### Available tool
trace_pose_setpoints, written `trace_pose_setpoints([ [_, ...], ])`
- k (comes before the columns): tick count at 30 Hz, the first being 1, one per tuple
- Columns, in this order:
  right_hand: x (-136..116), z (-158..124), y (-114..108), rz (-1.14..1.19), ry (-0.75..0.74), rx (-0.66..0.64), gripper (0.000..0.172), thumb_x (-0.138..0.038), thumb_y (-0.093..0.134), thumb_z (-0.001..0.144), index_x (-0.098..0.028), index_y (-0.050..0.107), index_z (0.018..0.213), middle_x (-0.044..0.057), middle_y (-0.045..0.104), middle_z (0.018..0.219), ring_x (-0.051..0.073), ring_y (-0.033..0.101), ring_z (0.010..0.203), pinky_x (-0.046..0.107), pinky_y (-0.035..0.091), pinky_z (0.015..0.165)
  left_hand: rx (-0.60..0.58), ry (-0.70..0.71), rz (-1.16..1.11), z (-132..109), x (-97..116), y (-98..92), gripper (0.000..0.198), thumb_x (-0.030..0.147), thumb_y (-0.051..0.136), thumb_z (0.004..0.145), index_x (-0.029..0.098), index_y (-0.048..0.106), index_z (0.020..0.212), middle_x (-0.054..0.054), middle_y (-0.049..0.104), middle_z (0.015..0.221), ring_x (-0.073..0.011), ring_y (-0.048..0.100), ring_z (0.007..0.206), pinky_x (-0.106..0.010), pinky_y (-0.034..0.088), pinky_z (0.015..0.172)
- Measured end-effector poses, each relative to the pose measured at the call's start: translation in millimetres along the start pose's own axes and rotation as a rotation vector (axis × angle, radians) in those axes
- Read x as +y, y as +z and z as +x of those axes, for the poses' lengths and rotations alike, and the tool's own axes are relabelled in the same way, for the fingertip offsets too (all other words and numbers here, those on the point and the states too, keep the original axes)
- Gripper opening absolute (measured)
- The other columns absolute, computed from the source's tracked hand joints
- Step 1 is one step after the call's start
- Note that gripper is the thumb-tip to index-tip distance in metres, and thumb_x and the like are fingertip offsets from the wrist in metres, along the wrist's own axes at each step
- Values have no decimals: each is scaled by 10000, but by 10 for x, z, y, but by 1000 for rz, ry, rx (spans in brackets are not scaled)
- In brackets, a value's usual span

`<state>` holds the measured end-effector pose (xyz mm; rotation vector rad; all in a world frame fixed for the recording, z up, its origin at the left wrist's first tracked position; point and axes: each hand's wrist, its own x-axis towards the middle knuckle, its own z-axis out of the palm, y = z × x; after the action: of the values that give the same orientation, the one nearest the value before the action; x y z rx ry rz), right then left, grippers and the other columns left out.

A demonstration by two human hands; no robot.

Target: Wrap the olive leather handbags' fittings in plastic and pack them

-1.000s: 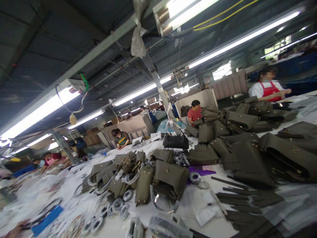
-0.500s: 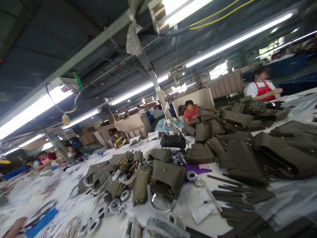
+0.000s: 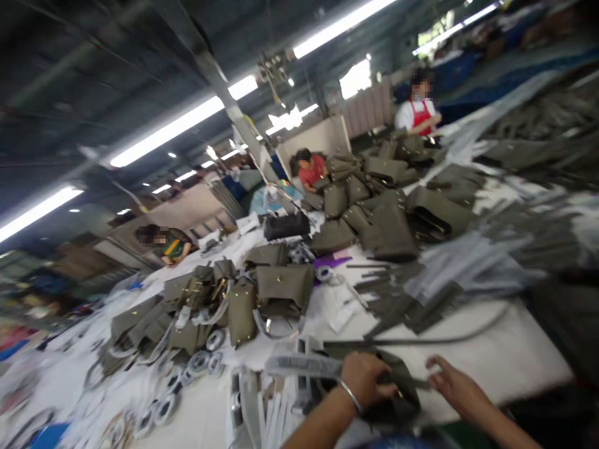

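My left hand, with a silver bangle at the wrist, is closed on a dark olive handbag near the front edge of the table. A plastic-wrapped strip extends leftward from beside that hand. To its right, my right hand has its fingers bent together at the end of a short olive strap that runs out from the bag. Motion blur hides the exact grip of the right fingertips. Part of the bag is covered by my left hand and forearm.
Finished olive handbags stand mid-table, with more heaped behind. Rolled wrapped straps lie to the left. Loose olive strips and clear plastic are spread at right. A black bag sits farther back. Several people work beyond.
The view has swung right and downward, so the bags appear farther left and higher. Both my hands and the olive bag between them have come into view.
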<state>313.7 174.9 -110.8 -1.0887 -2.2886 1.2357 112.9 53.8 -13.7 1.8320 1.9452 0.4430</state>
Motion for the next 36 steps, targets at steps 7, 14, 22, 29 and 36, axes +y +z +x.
trace_pose_setpoints([
  [7,216,-270,-71,-139,309,52,270,-158,463,778,-202,640,977,104,690,958,235,636,909,346,481,811,-117,78,8,53,-419,4,313,427,584,833,249,664,1077,-67,702,996,-244,634,956,-368,477,833],
  [14,-555,-258,299,-133,-178,136,277,-313,494,909,-224,599,1150,85,628,1160,225,538,1125,419,381,1005,-71,209,49,62,-540,-110,284,407,592,838,246,651,1065,-28,697,966,-182,642,890,-285,490,782],
  [22,-842,-253,479,150,40,106,234,-415,570,860,-193,637,884,27,648,856,167,584,799,284,436,735,-131,119,1,-87,-455,-302,311,425,602,819,280,613,1094,-31,699,976,-203,648,902,-290,466,784],
  [29,-702,-459,625,155,82,117,207,-346,565,848,-180,678,898,49,669,877,183,601,824,288,448,750,-174,-212,-188,-200,-356,-8,433,522,561,822,205,527,1115,-66,740,840,-260,679,894,-352,471,785],
  [36,-562,-541,675,232,95,121,189,-297,563,830,-178,684,914,39,680,878,170,613,841,272,452,781,-279,-214,-123,-67,-317,173,376,520,588,793,196,615,983,-94,730,890,-269,677,890,-363,477,780],
])
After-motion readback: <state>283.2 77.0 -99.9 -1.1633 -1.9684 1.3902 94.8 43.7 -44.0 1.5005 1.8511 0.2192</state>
